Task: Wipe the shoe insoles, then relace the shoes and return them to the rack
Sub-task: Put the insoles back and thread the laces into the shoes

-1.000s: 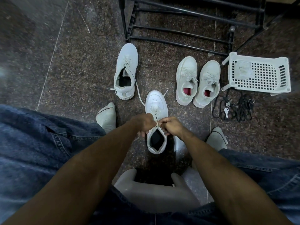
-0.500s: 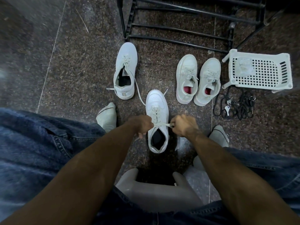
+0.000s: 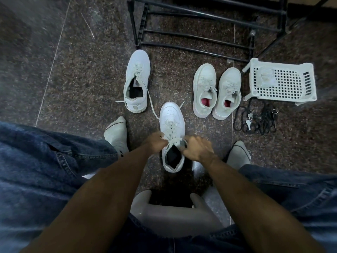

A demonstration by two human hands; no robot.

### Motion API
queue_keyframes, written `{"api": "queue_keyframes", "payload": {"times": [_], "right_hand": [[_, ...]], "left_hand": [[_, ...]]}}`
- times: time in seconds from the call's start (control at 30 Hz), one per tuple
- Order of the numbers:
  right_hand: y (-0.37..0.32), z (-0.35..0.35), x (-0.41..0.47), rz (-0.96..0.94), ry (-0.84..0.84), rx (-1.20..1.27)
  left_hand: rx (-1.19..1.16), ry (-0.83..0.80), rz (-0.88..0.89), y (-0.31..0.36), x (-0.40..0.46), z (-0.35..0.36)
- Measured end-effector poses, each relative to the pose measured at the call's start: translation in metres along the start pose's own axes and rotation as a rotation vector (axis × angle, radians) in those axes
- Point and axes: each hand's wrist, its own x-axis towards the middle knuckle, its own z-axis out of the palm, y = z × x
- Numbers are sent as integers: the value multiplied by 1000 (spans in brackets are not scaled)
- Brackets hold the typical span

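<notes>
White lace [image 3: 173,138] crosses between your hands: your left hand [image 3: 155,142] pinches it at the shoe's 9 o'clock side, and your right hand [image 3: 196,147] grips the other end at 3 o'clock, fingers curled and blurred. The shoe [image 3: 171,132] lies directly ahead between your knees, long axis running 12 to 6, toe at 12, so both hands are equally near. Half a second ago your hands were pulled wider, lace taut; now they have closed in over the tongue. Its unlaced mate [image 3: 136,83] sits at 11 o'clock, a laced pair [image 3: 217,92] at 1, the rack [image 3: 200,28] beyond at 12.
</notes>
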Motion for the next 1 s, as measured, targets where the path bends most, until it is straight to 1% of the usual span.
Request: {"api": "queue_keyframes", "payload": {"times": [0.07, 0.17, 0.23, 0.3, 0.4, 0.47, 0.53, 0.6, 0.63, 0.67, 0.77, 0.87, 1.0], "right_hand": [[-6, 6, -2, 13, -65, -10], [-15, 17, -2, 82, -50, 67], [-17, 22, 0, 110, -19, 83], [-17, 18, 3, 123, 20, 68], [-12, -10, 16, 124, 130, 61], [-8, -35, 30, 88, 211, 63], [-7, -62, 46, 64, 285, 71], [-10, -87, 66, 59, 320, 94], [-13, -99, 78, 69, 317, 104], [-17, -111, 90, 85, 298, 109], [-28, -136, 125, 120, 215, 134], [-30, -141, 151, 177, 204, 146], [-22, -139, 167, 255, 295, 148]], "left_hand": [[-58, 13, -21, 4, -8, 4], [-60, 23, -24, 3, -14, 2], [6, 49, -1, 4, -10, -3], [136, 97, 44, 13, -6, -17], [250, 331, 132, 29, 7, -48], [384, 480, 179, 41, 16, -69], [528, 565, 176, 50, 24, -88], [667, 623, 147, 55, 32, -101], [725, 628, 128, 56, 37, -106], [762, 594, 104, 57, 42, -108], [819, 406, 71, 56, 53, -112], [828, 387, 124, 55, 57, -114], [756, 359, 143, 51, 58, -113]]}}
